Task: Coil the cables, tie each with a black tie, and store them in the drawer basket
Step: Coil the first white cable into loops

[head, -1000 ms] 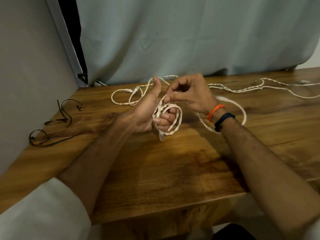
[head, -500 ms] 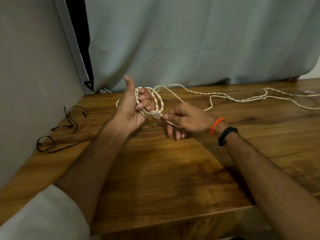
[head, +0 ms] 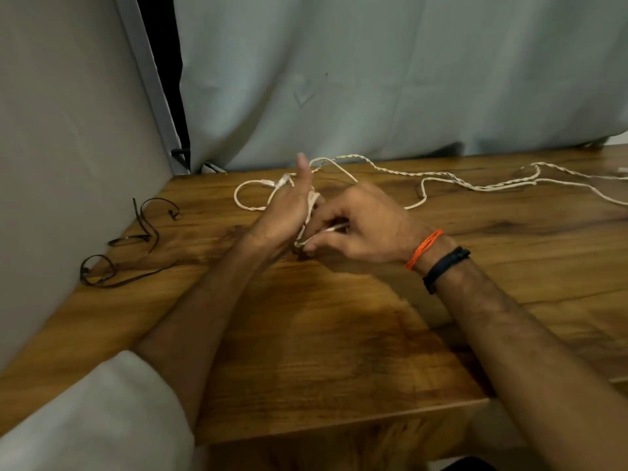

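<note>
Head view: right hand (head: pixel 367 226) has swung back under left hand (head: pixel 289 212), fingers pinching the white cable (head: pixel 441 173), adding another loop above the tabletop (head: pixel 339 334); left fingers grip the growing coil.

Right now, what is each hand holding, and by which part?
Both hold the white cable. Left hand holds the coiled loops round its fingers; right hand pinches the strand just beside the coil.
</note>
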